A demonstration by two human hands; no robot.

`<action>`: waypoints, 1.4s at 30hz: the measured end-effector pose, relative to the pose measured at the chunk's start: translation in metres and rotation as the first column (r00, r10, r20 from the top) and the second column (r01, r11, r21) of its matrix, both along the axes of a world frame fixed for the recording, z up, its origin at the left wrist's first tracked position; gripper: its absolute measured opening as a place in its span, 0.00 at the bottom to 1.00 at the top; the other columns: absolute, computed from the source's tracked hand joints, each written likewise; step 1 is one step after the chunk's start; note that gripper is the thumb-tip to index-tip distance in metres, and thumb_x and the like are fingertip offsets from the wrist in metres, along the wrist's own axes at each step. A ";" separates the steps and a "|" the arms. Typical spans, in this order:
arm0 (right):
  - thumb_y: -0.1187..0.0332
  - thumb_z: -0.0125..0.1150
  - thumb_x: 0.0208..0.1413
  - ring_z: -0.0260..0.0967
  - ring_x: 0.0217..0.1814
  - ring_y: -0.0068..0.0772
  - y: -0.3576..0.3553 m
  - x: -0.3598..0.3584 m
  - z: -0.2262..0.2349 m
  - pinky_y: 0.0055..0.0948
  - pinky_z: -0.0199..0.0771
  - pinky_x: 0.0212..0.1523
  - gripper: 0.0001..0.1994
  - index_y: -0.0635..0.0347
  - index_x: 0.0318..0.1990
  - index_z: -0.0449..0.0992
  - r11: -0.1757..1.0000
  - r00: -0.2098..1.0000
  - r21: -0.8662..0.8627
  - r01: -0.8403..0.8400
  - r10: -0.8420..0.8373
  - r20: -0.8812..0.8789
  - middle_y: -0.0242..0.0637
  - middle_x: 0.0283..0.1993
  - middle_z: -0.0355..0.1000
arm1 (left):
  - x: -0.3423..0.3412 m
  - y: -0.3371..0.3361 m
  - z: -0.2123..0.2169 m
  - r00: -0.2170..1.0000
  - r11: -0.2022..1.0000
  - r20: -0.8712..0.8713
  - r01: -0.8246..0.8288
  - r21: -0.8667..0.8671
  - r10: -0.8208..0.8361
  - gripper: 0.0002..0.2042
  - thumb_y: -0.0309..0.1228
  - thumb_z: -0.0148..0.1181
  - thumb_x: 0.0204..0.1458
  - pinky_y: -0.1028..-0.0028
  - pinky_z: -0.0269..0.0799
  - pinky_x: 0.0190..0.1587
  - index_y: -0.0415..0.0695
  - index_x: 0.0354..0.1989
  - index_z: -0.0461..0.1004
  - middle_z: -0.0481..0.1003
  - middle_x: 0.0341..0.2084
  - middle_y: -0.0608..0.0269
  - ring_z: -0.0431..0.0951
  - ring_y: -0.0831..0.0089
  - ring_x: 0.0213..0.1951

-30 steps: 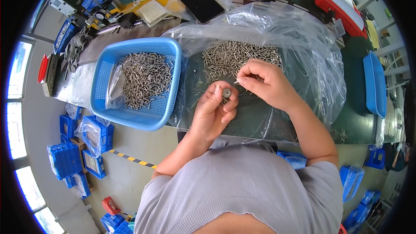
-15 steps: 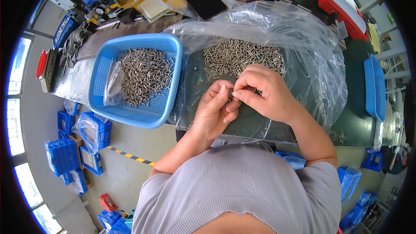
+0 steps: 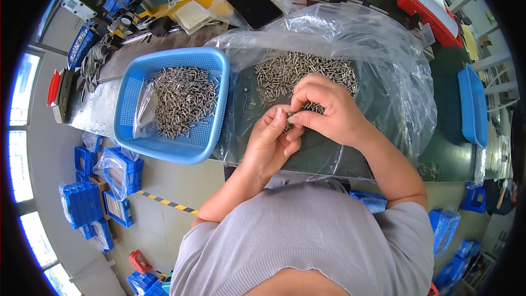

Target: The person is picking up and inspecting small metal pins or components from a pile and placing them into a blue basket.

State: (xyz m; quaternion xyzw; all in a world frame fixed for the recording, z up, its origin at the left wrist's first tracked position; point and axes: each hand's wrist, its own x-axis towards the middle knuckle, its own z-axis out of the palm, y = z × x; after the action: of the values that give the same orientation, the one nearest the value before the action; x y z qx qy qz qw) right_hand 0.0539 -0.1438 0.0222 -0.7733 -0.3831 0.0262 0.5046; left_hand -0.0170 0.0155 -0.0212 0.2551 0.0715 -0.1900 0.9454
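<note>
Hands are meeting over the clear bag [image 3: 383, 77]: I am pinching a small metal pin [image 3: 291, 120] with my right hand [image 3: 323, 112] against my curled left hand [image 3: 268, 140], likely fitting parts, which requires steady alignment.

You're handling shiny metal pins [image 3: 307, 74] spread on a glossy, crinkled clear plastic bag [image 3: 383, 49]; the blue basket [image 3: 164, 145] is looking like smooth moulded plastic, perhaps slightly matt.

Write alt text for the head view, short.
Both hands meet over a clear plastic bag on a green bench: left hand and right hand pinch a small metal part together. Loose metal pins lie behind; blue basket of pins on the left.
</note>
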 end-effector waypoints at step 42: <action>0.77 0.64 0.44 0.67 0.34 0.29 0.000 -0.006 0.003 0.26 0.67 0.35 0.06 0.61 0.28 0.72 1.000 1.000 0.016 -0.007 0.008 -0.028 0.33 0.30 0.67 | -0.001 0.000 -0.005 0.997 0.998 0.057 -0.047 -0.046 0.050 0.10 0.38 0.51 0.60 0.83 0.59 0.21 0.44 0.41 0.68 0.69 0.29 0.67 0.64 0.81 0.25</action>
State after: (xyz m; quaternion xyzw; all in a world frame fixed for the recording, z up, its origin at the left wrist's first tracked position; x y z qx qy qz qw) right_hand 0.0478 -0.1437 0.0248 -0.7673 -0.3790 0.0360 0.5161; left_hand -0.0176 0.0151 -0.0265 0.2374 0.0459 -0.1611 0.9569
